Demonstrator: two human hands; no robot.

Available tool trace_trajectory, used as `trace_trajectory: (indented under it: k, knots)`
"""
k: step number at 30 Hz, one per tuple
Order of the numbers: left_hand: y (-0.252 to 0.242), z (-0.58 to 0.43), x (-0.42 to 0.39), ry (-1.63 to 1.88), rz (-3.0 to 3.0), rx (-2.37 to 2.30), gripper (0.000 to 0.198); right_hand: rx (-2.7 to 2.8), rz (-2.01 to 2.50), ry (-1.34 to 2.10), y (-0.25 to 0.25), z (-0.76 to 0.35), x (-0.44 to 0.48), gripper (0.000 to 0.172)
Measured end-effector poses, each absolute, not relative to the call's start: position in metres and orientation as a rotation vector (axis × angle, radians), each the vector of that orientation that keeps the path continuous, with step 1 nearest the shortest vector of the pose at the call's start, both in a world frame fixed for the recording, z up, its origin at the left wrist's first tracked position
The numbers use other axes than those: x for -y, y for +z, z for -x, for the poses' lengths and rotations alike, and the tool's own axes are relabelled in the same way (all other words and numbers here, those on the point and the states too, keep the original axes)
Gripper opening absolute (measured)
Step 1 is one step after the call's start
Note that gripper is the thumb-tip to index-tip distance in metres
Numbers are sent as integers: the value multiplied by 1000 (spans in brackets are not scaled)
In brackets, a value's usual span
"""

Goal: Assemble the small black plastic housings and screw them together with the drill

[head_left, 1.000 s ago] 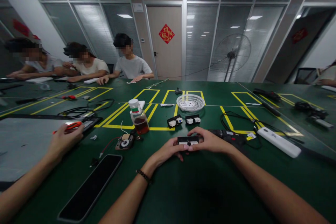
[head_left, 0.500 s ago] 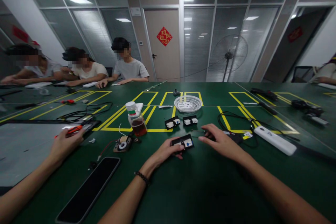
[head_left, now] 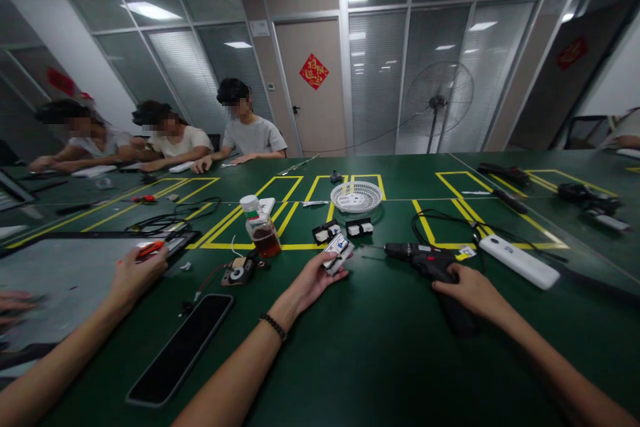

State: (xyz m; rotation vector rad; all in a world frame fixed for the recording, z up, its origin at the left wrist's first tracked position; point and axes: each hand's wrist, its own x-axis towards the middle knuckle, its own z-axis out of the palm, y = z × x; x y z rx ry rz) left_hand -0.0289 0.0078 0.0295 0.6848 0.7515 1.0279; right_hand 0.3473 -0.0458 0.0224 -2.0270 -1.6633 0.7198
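Note:
My left hand [head_left: 320,273] grips a small black-and-white module [head_left: 338,255], tilted up between thumb and fingers. A black power drill [head_left: 425,257] lies on its side, its thin bit pointing left toward that module. My right hand [head_left: 473,290] is closed about the drill's handle, with the thumb and fingertips on its upper part; the palm side is hidden. Just beyond my left hand, two similar black-and-white modules [head_left: 360,228] lie side by side on the green table.
A white plastic basket [head_left: 356,197] stands behind the modules. To the left are a bottle of brown liquid [head_left: 264,235], a small motor-like part with wires [head_left: 239,271] and a phone [head_left: 183,350]. Another person's hand [head_left: 143,270] holds an orange tool. A white power strip [head_left: 520,261] lies right.
My right hand has moved right and nearer, from beside the drill's front to its handle. My left hand has tilted the module up and shifted it slightly left.

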Motion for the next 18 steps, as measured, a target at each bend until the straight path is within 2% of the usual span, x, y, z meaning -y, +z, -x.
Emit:
trace_trajectory:
  k: [3, 6, 12, 18]
  knots:
    - [36, 25, -5, 1054, -682, -729, 41, 1435, 1811, 1150, 32, -350, 48, 35]
    - [36, 26, -3, 1070, -696, -701, 44, 1115, 1524, 1503, 38, -346, 58, 35]
    - [34, 25, -7, 1158, -692, -664, 40, 917, 1102, 1353, 56, -319, 75, 43]
    - [32, 27, -11, 1266, -624, -749, 33, 851, 775, 1705, 75, -285, 59, 42]
